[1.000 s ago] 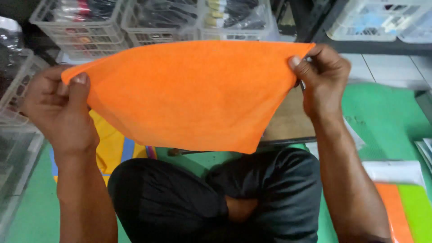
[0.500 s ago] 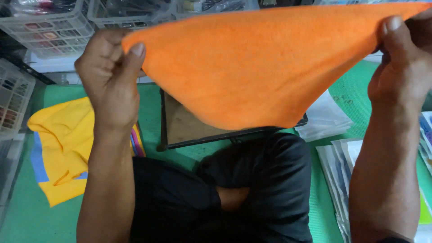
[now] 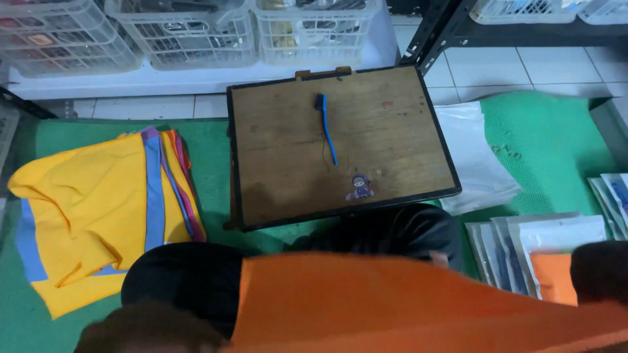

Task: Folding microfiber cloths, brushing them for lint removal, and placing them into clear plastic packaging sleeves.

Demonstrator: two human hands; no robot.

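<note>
You are sitting on a green floor mat [image 3: 556, 144] laid over white tiles, with white plastic crates [image 3: 190, 33] lined up along the wall ahead and a black metal shelf leg rising at the upper right. Your right hand [image 3: 598, 271] shows only as a dark blurred shape at the lower right edge, touching the top edge of the bright orange cloth [image 3: 405, 307]; how far its fingers are closed, and whether they really pinch the fabric, cannot be told. Your left hand [image 3: 150, 330] is a blurred brown form at the bottom left, just beside the cloth's other end, and its grip cannot be told either. The orange cloth stretches across your lap, low in the view, over your dark trousers. Beyond your knees a brown wooden board with a black frame [image 3: 392, 150] lies on the mat, carrying a blue-handled brush [image 3: 326, 127]. To your left lies a pile of yellow cloths with blue and purple edging [image 3: 91, 202]; to your right, clear plastic bags [image 3: 481, 163] and flat packed bags [image 3: 543, 242], one showing orange. With both grips unclear, the cloth could slip loose from one end and bunch in your lap, or a swinging edge could knock the brush off the board.
</note>
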